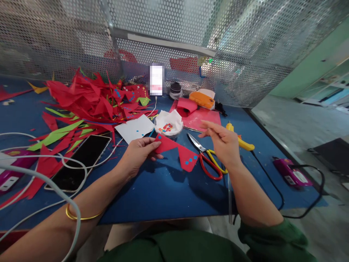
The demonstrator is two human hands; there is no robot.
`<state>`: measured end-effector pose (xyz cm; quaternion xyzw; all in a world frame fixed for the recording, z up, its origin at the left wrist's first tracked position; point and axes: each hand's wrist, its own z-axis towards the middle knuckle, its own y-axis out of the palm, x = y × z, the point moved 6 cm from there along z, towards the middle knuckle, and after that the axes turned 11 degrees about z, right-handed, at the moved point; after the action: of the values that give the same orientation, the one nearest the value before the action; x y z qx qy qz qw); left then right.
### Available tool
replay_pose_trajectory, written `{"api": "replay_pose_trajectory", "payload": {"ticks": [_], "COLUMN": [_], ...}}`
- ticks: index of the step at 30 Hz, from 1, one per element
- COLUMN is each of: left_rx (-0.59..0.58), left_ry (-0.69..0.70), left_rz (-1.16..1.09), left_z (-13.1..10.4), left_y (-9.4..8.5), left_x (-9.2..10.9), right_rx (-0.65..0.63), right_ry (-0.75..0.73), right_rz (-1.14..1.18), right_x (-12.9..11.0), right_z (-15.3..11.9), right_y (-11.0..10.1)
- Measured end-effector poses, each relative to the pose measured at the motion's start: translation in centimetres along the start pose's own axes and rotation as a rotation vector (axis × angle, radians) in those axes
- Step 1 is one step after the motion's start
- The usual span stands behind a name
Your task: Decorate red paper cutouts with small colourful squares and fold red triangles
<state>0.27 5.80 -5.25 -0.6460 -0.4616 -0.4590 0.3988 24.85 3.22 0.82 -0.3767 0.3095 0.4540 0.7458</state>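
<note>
The left hand's (140, 151) grip pinches one end of a red paper cutout (185, 153), dotted with blue squares, above the blue bench (163, 196) and nearer than the paper-lined bowl (177, 120). The right hand (224, 143) hovers near red-and-yellow-handled scissors (201, 148) (whether its grip pinches anything, I cannot tell).

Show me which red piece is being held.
The notched red piece with blue squares, pinched by the left hand; the heaped red pieces lie on the table.
</note>
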Motion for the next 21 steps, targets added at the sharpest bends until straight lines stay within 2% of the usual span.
{"api": "replay_pose_trajectory", "payload": {"ticks": [3, 5, 7, 9, 11, 13, 17, 21], "left_rx": [0.002, 0.004, 0.009, 0.013, 0.014, 0.016, 0.007, 0.002], "left_ry": [-0.001, 0.0, 0.002, 0.004, 0.006, 0.002, -0.008, -0.015], "left_rz": [-0.004, -0.006, -0.008, -0.013, -0.02, -0.023, -0.023, -0.02], "left_z": [-0.1, -0.1, -0.1, -0.1, 0.0, 0.0, 0.0, 0.0], "left_y": [0.0, 0.0, 0.0, 0.0, -0.1, -0.1, -0.1, 0.0], "left_x": [0.1, 0.2, 0.1, 0.0, -0.1, -0.2, -0.2, -0.2], "right_rx": [0.045, 0.045, -0.086, -0.271, -0.421, -0.487, -0.441, -0.187], "right_ry": [0.042, 0.049, 0.045, 0.147, 0.24, 0.276, 0.248, 0.226], "right_rz": [-0.147, -0.392, -0.755, -1.022, -1.139, -1.186, -1.209, -0.897], "right_x": [0.8, 1.4, 2.4, 4.5, 6.5, 7.7, 8.2, 6.9], "right_z": [0.4, 0.5, 0.4, -0.1, -0.6, -0.9, -0.9, -0.9], "right_y": [-2.9, -5.5, -7.7, -9.6, -10.9, -11.4, -11.0, -11.5]}}
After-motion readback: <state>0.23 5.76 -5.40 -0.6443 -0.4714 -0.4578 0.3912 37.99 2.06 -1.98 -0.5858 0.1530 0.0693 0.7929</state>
